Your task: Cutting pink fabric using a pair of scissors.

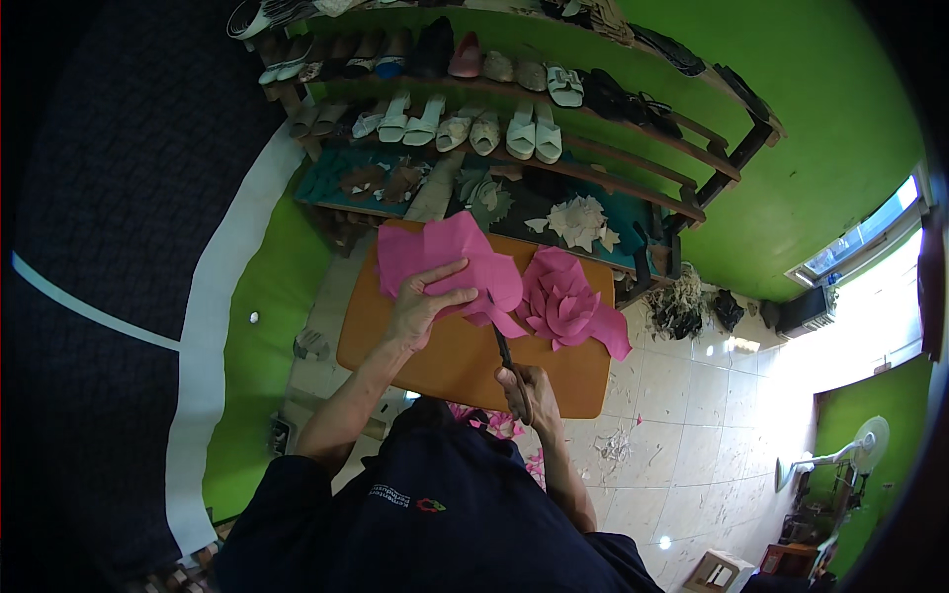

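Note:
My left hand (425, 301) grips a bright pink sheet (435, 250), its thumb and fingers pressed on the lower part; whether it is paper, felt or leather I cannot tell. In my right hand (531, 393) is a pair of dark scissors (503, 348), fingers wrapped round the handles. The blades point up and away from me and meet the sheet's lower edge near a hanging strip. Beside the sheet, on the orange-brown table (450, 371), lies a pile of pink petal-shaped pieces (561, 301).
Beyond the table stands a wooden rack (633, 176) with rows of shoes and sandals. Its lowest teal shelf carries a heap of cream cut pieces (578, 221). Scraps litter the tiled floor (682, 395). A white fan (868, 445) stands at the right.

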The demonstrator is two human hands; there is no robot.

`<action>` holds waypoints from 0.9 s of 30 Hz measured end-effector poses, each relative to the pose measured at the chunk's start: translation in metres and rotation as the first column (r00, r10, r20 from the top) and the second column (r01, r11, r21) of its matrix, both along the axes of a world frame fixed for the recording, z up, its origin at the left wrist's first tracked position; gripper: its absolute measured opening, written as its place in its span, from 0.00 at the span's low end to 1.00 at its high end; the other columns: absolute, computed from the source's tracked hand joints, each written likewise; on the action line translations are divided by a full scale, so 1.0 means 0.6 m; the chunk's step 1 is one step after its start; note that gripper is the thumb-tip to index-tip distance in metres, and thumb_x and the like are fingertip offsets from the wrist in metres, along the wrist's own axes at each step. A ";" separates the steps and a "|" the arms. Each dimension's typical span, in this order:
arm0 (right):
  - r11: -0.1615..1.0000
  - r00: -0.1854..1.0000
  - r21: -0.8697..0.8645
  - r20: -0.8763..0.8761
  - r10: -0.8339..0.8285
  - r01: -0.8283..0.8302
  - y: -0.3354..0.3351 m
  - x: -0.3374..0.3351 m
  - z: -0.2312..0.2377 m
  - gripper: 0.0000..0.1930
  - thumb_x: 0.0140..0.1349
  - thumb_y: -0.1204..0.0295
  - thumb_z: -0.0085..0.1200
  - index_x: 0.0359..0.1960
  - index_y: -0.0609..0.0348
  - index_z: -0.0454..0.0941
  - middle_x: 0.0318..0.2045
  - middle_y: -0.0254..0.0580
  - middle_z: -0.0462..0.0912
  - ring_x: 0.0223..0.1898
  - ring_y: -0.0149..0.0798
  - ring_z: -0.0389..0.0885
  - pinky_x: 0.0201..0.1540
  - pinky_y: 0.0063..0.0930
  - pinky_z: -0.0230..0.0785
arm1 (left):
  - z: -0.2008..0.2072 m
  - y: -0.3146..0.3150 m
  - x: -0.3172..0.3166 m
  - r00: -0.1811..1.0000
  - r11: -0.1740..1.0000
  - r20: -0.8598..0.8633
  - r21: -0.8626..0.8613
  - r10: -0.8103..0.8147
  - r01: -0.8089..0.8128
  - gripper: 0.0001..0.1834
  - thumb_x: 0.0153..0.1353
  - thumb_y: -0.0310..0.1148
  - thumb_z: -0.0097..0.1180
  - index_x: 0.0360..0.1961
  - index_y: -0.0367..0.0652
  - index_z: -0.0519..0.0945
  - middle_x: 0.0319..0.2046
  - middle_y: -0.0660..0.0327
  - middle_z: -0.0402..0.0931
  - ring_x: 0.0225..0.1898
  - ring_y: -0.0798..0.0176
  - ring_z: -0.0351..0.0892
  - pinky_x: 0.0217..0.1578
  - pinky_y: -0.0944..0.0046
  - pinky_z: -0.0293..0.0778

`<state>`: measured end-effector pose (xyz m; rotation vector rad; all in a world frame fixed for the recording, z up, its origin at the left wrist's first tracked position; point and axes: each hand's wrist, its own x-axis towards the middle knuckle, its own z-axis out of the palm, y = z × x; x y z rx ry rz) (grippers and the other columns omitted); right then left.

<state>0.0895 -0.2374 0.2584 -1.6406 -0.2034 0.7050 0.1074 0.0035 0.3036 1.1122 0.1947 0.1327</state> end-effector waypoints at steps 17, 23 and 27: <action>0.996 0.992 0.044 -0.106 -0.067 0.072 0.027 -0.018 -0.005 0.31 0.59 0.38 0.60 0.23 0.54 0.65 0.14 0.25 0.63 0.12 0.22 0.62 0.14 0.21 0.56 | -0.004 -0.035 -0.024 0.992 0.991 0.022 0.026 0.127 -0.128 0.30 0.54 0.15 0.65 0.60 0.35 0.75 0.47 0.54 0.81 0.41 0.66 0.84 0.46 0.70 0.82; 0.993 0.990 0.021 -0.083 -0.114 0.116 0.032 -0.023 -0.010 0.31 0.56 0.39 0.63 0.22 0.53 0.65 0.14 0.25 0.64 0.12 0.21 0.62 0.14 0.20 0.55 | -0.009 -0.039 -0.026 0.988 0.989 0.054 0.001 0.146 -0.146 0.31 0.54 0.15 0.66 0.61 0.36 0.75 0.47 0.54 0.81 0.40 0.67 0.84 0.46 0.70 0.82; 0.994 0.992 0.005 0.050 -0.112 0.112 0.034 -0.023 -0.017 0.32 0.57 0.39 0.62 0.20 0.58 0.69 0.13 0.25 0.64 0.13 0.23 0.63 0.15 0.24 0.55 | 0.000 -0.039 -0.028 0.987 0.988 0.048 0.021 0.152 -0.153 0.31 0.54 0.15 0.66 0.61 0.35 0.75 0.48 0.54 0.80 0.40 0.67 0.84 0.45 0.70 0.82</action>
